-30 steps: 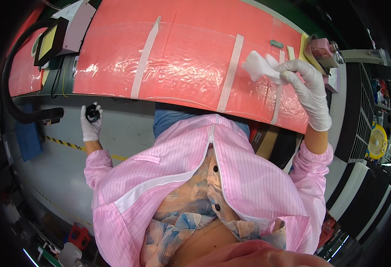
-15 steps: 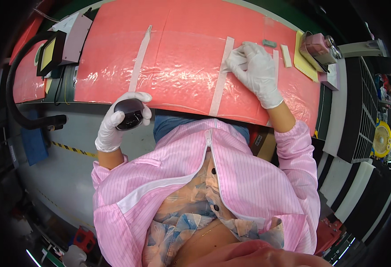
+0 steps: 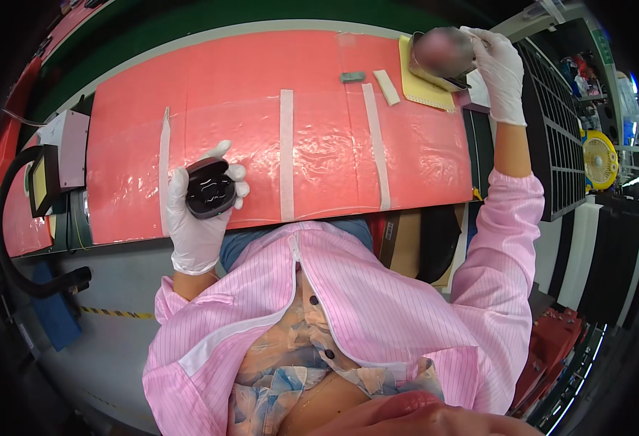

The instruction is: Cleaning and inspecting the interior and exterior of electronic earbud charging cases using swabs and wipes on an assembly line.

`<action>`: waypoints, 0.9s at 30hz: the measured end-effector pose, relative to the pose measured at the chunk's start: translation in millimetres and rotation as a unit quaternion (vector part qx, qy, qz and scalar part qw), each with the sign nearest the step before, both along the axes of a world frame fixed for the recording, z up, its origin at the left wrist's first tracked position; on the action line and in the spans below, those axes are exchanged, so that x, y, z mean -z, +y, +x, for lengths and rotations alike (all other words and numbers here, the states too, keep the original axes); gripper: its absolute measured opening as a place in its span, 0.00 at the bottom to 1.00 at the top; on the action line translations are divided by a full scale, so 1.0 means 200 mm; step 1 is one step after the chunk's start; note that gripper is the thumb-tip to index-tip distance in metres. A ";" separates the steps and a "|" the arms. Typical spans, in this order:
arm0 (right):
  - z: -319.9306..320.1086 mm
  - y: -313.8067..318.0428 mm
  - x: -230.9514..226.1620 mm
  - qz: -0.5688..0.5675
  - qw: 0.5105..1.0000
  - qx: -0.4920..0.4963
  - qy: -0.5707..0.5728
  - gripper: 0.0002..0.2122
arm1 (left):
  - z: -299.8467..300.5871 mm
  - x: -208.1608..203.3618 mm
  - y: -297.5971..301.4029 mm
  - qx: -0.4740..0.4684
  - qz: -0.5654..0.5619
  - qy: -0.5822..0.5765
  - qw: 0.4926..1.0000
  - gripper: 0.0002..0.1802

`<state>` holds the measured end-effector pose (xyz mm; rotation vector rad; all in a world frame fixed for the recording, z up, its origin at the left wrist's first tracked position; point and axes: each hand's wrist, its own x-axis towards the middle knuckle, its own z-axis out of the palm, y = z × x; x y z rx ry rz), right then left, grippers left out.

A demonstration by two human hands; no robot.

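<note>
Near the front edge of the red plastic-covered surface [image 3: 232,62], the white-gloved left hand [image 3: 201,231] grips a glossy black rounded case [image 3: 212,195] by its sides — apparently keeping its open hollows exposed — while the white-gloved right hand [image 3: 499,73] is by a blurred pinkish container [image 3: 443,52], its grasp impossible to tell.

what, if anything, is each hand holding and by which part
The left hand holds an open dark case, gripped around its sides. The right hand is at a blurred container; whether it holds anything cannot be told.
</note>
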<state>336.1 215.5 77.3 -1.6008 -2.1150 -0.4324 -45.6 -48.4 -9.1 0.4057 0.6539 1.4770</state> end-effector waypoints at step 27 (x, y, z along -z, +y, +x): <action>-0.89 -0.91 0.38 -0.092 0.873 -0.445 0.177 0.17 | 0.16 0.05 0.05 0.074 -0.080 -0.297 0.949 0.32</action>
